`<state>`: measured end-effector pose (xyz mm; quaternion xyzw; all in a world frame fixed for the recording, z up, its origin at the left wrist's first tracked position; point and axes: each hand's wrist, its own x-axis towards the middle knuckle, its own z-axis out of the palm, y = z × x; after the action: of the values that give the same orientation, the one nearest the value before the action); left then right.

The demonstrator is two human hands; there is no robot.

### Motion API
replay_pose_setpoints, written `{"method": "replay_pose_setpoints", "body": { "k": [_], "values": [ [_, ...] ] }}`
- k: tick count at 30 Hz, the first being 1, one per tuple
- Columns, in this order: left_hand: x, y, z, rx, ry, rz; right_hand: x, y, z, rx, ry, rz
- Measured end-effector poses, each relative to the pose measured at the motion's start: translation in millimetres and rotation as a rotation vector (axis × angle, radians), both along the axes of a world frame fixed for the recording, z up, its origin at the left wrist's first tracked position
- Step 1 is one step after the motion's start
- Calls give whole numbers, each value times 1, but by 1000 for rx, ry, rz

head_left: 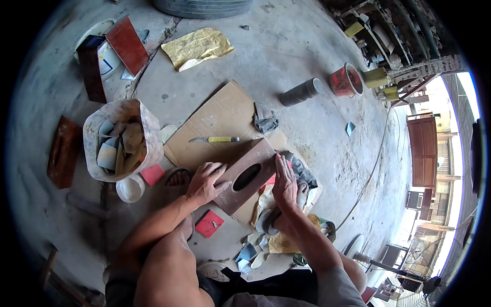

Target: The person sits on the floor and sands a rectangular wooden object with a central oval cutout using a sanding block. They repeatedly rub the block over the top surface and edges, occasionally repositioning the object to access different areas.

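Observation:
A brown wooden tissue box [258, 161] with an oval opening in its upper face sits tilted between my knees, above a cardboard sheet [204, 120]. My left hand [205, 183] grips its left side, thumb on the face by the oval. Against the right side lies my right hand [285, 181], fingers long and together, pressing a piece of red sandpaper whose edges peek out at the fingertips. The rest of that piece is hidden by the hand. Just beyond the box, a knife with a yellow handle [223, 139] lies on the cardboard.
A whitish tub [91, 151] of sandpaper scraps stands left, beside a small white cup [130, 189] and a reddish-brown box [65, 153]. Red sandpaper [209, 223] lies near my left leg. Farther off are crumpled yellow paper [199, 47], a dark cylinder [302, 92] and a red bucket [346, 81].

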<state>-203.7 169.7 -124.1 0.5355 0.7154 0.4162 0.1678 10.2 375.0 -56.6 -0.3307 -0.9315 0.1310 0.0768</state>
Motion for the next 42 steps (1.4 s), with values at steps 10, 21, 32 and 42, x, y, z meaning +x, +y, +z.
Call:
{"method": "replay_pose_setpoints", "body": {
  "k": [10,21,32,42],
  "values": [
    [-2,-3,0,12,-24,-3,-58,12,-20,72,14,117],
    [1,-1,-1,17,-87,14,-54,-16,-13,15,31,238],
    [1,-2,3,33,-110,40,-49,-27,-19,59,-36,323],
    [-1,-3,0,27,-146,44,-43,-6,-6,97,-42,294]
  ]
}}
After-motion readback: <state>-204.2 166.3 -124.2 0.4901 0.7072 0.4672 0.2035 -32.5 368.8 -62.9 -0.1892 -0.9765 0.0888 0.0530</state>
